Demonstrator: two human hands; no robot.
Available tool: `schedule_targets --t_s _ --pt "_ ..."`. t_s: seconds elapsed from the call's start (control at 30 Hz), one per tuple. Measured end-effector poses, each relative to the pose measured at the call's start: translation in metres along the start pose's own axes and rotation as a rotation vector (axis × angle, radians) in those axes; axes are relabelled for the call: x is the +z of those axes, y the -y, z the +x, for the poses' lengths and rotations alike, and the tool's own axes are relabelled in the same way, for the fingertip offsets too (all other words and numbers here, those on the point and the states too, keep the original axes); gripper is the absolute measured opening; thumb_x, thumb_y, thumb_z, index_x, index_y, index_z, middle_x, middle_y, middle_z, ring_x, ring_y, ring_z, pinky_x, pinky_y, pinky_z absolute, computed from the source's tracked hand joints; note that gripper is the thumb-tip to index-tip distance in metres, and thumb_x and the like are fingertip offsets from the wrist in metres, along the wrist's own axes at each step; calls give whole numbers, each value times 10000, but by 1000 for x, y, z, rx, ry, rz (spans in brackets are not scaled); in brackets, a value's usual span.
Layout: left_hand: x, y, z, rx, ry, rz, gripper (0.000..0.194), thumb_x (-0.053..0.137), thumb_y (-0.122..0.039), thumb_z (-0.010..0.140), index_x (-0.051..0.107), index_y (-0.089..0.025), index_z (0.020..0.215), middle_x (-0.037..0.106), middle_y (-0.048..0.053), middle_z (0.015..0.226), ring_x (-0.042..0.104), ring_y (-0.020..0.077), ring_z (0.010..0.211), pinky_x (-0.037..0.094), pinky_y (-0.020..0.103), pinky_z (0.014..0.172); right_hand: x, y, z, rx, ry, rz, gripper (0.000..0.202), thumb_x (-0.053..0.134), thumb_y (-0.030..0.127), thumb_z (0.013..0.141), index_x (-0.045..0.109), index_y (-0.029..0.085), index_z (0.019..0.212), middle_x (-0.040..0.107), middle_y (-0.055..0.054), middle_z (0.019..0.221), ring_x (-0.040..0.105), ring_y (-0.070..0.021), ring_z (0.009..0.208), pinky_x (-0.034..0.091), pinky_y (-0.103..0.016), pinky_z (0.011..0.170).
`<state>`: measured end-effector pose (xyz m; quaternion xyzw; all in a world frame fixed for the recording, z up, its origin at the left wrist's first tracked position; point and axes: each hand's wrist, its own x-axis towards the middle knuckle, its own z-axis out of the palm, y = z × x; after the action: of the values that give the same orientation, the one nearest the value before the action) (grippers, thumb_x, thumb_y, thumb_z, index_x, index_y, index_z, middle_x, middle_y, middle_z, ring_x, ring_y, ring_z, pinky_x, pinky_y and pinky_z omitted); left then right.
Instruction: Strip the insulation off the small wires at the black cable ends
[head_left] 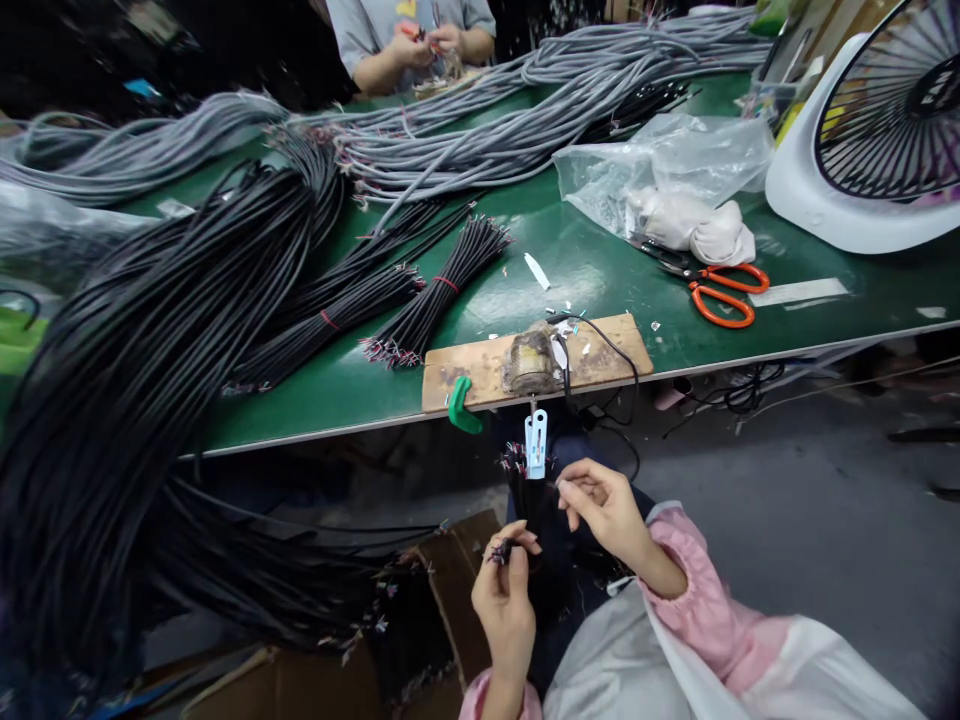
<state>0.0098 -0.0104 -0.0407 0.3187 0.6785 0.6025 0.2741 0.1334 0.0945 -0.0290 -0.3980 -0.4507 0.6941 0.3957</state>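
Observation:
My left hand (508,590) is closed around a small bunch of black cables (501,550), whose stripped wire ends stick out past the fingers. To its upper right, my right hand (604,505) has thumb and forefinger pinched together; whatever lies between them is too small to make out. Just above both hands, a light blue clip (535,445) hangs from the shaft of a small dusty motor (531,362). The motor sits on a wooden board (469,362) at the table's front edge. More black cables with coloured ends (514,460) stand upright behind the clip.
Tied black cable bundles (450,285) and long grey cables (480,150) lie on the green table (517,235). A green clamp (463,405), orange-handled scissors (724,290), a plastic bag (667,160) and a white fan (795,200) are around. Another person's hands (427,45) work opposite. A cardboard box (300,685) stands below left.

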Motion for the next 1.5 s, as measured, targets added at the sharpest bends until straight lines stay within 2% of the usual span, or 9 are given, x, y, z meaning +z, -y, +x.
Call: schedule_targets --t_s 0.1,0.2,0.3,0.4,0.6,0.77,1.17,1.33,1.5 --pt "3 -7 -3 22 18 -51 278 678 -444 927 716 -169 931 708 35 732 646 152 581 552 256 580 8 1 -6 -29 67 91 352 714 468 901 643 156 1048 714 -41 776 695 -135 572 556 -234 542" --pt "3 -13 -4 85 117 -62 266 662 -409 941 686 -173 820 668 10 638 586 124 481 504 223 498 18 -3 -10 -26 163 78 380 706 485 908 646 150 1075 729 -72 856 755 -180 753 606 -272 671" --pt "0 -15 -4 116 227 -7 274 669 -385 932 710 -170 766 649 3 570 572 126 436 472 212 453 25 -8 -10 -10 242 47 382 681 514 920 665 144 1016 729 -67 839 745 -170 748 596 -276 701" --pt "-3 -16 -4 115 209 35 246 690 -370 913 729 -172 773 676 11 577 602 138 441 477 213 455 25 -12 -10 -2 285 61 402 647 544 935 674 146 982 728 -58 808 718 -153 688 572 -259 650" --pt "-1 -20 0 14 132 50 288 698 -403 900 709 -162 743 594 -15 510 546 124 424 446 207 447 22 -8 -11 -94 211 11 404 594 516 976 730 146 889 730 -64 782 685 -156 666 547 -262 629" --pt "1 -23 3 -12 140 46 286 697 -387 900 709 -160 727 572 -23 508 520 114 431 423 197 443 19 -1 -10 -208 223 -108 286 687 428 920 757 156 864 723 -73 819 653 -166 696 512 -261 615" --pt "-2 -25 11 -2 200 69 273 729 -405 872 755 -166 744 685 27 627 617 162 545 483 233 524 18 3 -9 -232 222 -159 223 670 360 924 754 158 886 704 -74 825 616 -164 683 484 -264 596" --pt "-5 -17 11 -59 242 42 429 671 -477 919 662 -167 623 542 -12 537 494 121 488 404 219 491 17 2 -9 -219 239 -124 201 683 341 916 754 154 892 699 -70 831 611 -152 665 481 -259 595" --pt "-9 -9 8 -161 265 -40 472 656 -529 921 618 -163 625 464 -34 533 404 93 471 330 207 459 15 5 -9 -273 320 -101 179 693 308 915 764 149 956 700 -84 882 626 -157 710 498 -259 617"
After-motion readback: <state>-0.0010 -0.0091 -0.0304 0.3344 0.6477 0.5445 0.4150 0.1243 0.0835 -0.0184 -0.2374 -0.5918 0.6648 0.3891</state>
